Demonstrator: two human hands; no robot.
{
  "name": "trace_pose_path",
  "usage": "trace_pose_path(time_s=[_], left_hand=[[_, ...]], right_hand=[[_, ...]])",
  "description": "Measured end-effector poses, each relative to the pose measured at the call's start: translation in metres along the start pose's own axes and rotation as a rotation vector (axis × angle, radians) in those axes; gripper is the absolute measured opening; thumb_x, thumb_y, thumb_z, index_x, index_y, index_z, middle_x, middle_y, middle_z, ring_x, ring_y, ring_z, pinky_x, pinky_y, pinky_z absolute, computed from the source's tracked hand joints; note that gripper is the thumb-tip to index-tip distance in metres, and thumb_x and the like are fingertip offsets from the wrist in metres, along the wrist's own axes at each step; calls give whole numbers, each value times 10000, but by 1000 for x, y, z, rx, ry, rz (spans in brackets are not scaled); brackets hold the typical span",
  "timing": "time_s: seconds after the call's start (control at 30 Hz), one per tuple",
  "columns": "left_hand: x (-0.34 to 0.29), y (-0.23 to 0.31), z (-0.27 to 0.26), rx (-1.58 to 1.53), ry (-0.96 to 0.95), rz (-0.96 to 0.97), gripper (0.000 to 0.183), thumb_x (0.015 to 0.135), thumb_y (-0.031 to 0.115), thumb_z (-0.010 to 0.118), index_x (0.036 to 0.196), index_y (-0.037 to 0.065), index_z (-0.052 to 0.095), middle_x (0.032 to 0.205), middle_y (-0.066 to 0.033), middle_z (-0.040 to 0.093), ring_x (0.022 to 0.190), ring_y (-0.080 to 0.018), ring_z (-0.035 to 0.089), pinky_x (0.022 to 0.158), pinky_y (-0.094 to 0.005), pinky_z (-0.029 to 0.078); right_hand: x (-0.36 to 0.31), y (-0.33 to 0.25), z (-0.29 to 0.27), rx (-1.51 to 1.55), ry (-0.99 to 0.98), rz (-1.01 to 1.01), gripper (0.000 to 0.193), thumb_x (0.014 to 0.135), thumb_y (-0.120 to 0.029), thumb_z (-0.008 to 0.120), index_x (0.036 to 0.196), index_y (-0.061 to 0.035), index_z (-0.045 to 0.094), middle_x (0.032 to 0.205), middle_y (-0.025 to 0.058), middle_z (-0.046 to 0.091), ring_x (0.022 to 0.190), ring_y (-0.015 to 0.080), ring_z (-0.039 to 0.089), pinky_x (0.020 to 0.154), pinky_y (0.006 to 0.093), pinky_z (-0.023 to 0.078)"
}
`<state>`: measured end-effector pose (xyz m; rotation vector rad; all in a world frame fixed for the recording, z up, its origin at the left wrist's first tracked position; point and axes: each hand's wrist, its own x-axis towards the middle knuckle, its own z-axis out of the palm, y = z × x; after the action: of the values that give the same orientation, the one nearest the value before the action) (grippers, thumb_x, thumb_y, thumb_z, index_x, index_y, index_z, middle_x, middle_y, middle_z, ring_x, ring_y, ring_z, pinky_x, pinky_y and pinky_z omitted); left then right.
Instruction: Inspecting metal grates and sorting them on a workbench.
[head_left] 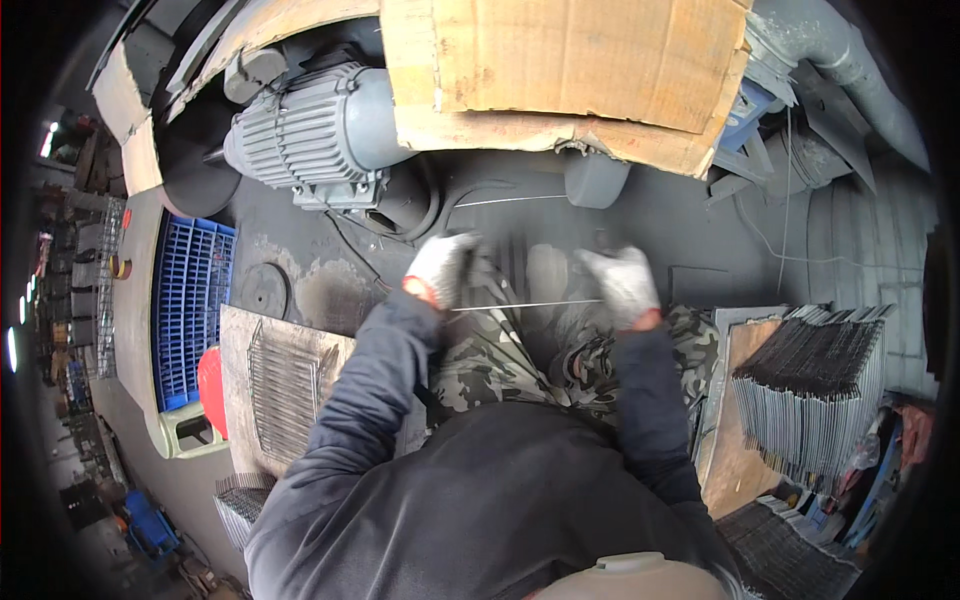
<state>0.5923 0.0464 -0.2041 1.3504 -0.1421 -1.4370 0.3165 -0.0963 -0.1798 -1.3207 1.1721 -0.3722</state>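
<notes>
My left hand (440, 268), in a white glove, is closed at the left side of a blurred wire rack (525, 305) in front of my knees. Across from it my right hand (624, 284), also gloved and smeared by motion, grips the rack's right side. Two bright thin rods show as the rack's near and far edges; the wires between them are too blurred to make out. To the left, a stack of similar wire racks (285, 390) lies on a board (240, 345). Another tall stack of racks (815, 390) stands to my right.
A grey electric motor (300, 135) sits ahead on the left, beside cardboard sheets (560, 70) covering a machine. A blue plastic crate (190, 310) and a red round object (211, 390) are at left. More racks (785, 550) lie at lower right. A grey duct (850, 60) rises at far right.
</notes>
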Motion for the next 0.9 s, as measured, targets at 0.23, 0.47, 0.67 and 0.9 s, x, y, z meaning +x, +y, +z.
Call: trace_pose_path(time_s=[0.23, 0.47, 0.67, 0.9], left_hand=[[-102, 12, -66, 106, 333, 200, 340, 1025, 265, 821, 1229, 49, 656, 845, -14, 698, 646, -103, 655, 569, -262, 513], [-142, 19, 33, 1181, 13, 1142, 401, 850, 106, 926, 1193, 23, 736, 1020, -155, 769, 964, -264, 754, 896, -388, 602], [-128, -11, 91, 337, 461, 920, 981, 850, 126, 949, 1655, 2, 403, 1529, -237, 584, 1342, -330, 630, 1159, -442, 527], [-85, -55, 104, -134, 162, 414, 822, 976, 138, 856, 1624, -2, 370, 1467, -193, 622, 1250, -255, 672, 1068, -390, 579]], right_hand=[[-58, -21, 65, -266, -9, -352, 638, 956, -86, 884, 1521, -1, 599, 1302, 104, 777, 1137, 172, 729, 988, 346, 590], [-101, -85, 29, -874, -44, -982, 499, 932, -177, 875, 1395, -80, 718, 1276, 167, 778, 1204, 386, 744, 1066, 408, 576], [-108, -28, 25, 695, 314, -562, 331, 1020, 54, 751, 1343, 18, 690, 1244, 132, 792, 1070, 221, 770, 957, 365, 629], [-118, 61, -11, -232, 279, -505, 352, 1186, -134, 495, 1465, 40, 620, 1359, 170, 720, 1149, 240, 730, 1026, 388, 584]])
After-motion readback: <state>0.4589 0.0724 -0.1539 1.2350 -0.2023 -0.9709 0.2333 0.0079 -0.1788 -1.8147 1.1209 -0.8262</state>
